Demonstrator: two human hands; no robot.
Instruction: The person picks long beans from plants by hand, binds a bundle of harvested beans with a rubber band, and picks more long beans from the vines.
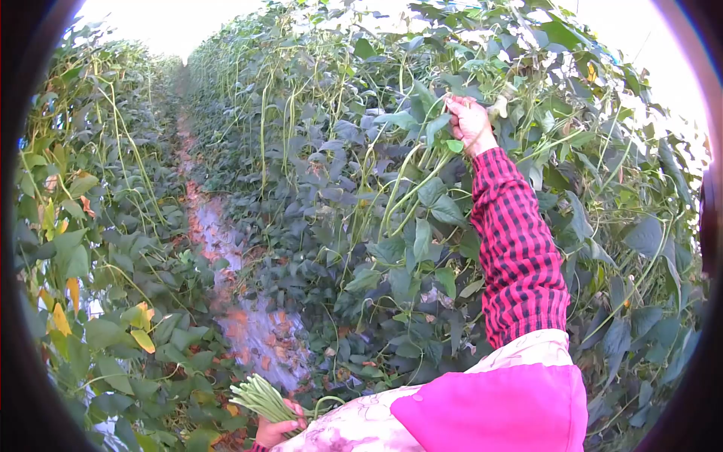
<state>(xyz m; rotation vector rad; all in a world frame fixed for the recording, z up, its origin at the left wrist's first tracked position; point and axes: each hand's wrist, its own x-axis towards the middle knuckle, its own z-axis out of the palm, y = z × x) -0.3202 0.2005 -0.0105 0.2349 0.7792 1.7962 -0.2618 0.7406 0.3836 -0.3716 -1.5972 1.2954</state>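
Note:
My left hand (pixel 279 429), low in the view, is closed around a bundle of long green beans (pixel 260 395), whose cut-looking ends fan out to the upper left. High on the right, my right hand (pixel 471 124) reaches into the vines with its fingers pinched together among leaves and stems. What lies between those fingertips is hidden or too small to make out. Several long beans (pixel 399 188) hang just below and left of this hand, partly behind leaves.
Dense bean vines (pixel 617 248) rise along the right, and another leafy row (pixel 98 241) stands on the left. Between them runs a narrow path (pixel 263 331) with plastic sheeting and dry leaves. Pink cloth (pixel 497 410) covers the lower right.

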